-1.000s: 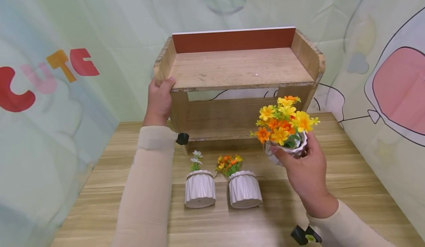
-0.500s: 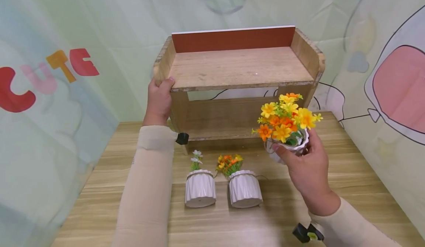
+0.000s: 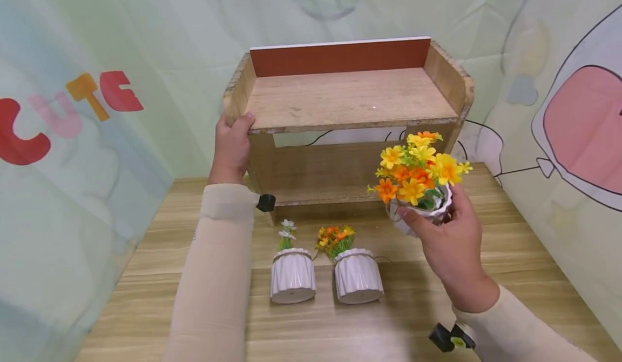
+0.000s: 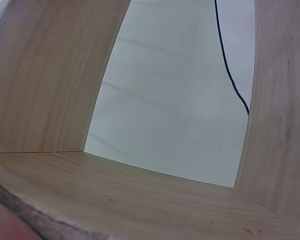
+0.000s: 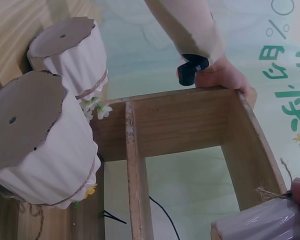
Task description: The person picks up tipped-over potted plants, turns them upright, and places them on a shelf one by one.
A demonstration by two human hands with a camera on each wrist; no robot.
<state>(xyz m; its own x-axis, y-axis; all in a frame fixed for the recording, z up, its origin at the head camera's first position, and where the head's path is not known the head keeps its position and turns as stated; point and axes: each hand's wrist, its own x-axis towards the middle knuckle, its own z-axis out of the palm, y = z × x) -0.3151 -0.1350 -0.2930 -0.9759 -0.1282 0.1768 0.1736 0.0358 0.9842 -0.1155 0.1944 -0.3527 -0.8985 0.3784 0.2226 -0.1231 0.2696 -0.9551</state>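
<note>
Backdrop cloth (image 3: 194, 54) stands behind and on both sides of the shelf. The table (image 3: 146, 297) carries the shelf (image 3: 350, 97), which is upright with two boards visible. The left hand (image 3: 231, 148) grips the shelf's left front corner, thumb on the top board, fingers partly hidden along the side panel; the hold appears meant to steady it. The right hand (image 3: 454, 246) pinches a pot (image 5: 262, 220) between thumb and fingers, raised before the shelf's right end; the grip sits low, presumably to spare the flowers (image 3: 420, 170). Before the shelf's left half lie the orange-flowered pot (image 3: 358, 280) and the white-flowered pot (image 3: 293, 280), on their sides, flowers towards the shelf; reason not evident. Lettering left of the shelf reads "CUTE" (image 3: 97, 102). Green characters (image 5: 272, 62) beyond the shelf, cut by the frame, cannot be read with certainty. No brand found.
</note>
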